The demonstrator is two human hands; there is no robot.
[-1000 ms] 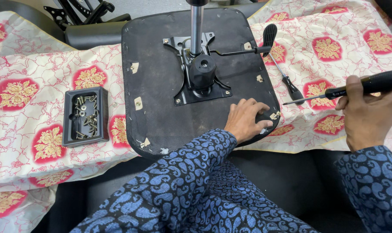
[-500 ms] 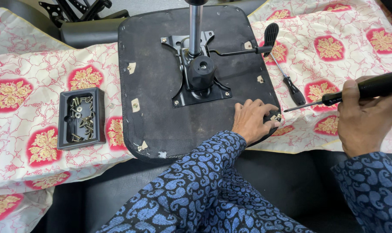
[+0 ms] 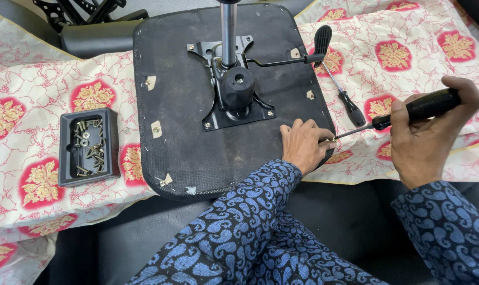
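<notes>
An upturned black chair seat (image 3: 187, 132) lies on a patterned cloth, with a metal mechanism plate (image 3: 234, 100) and a gas-lift column (image 3: 229, 31) bolted at its middle. My left hand (image 3: 303, 145) rests on the seat's near right corner, fingertips pinched around the metal tip of a screwdriver. My right hand (image 3: 427, 132) grips the black handle of that screwdriver (image 3: 408, 113), whose shaft points left to the seat's edge. Whether a screw sits under the tip is hidden by my fingers.
A second black-handled screwdriver (image 3: 347, 100) lies on the cloth (image 3: 39, 89) right of the seat. A black tray (image 3: 89, 145) with several screws sits to the left. A black lever paddle (image 3: 322, 39) sticks out at the seat's right. Dark chair parts (image 3: 92, 26) lie at the back left.
My right hand has brought the screwdriver down and left until its tip meets my left fingers at the seat's corner. My left hand shifted slightly along the edge.
</notes>
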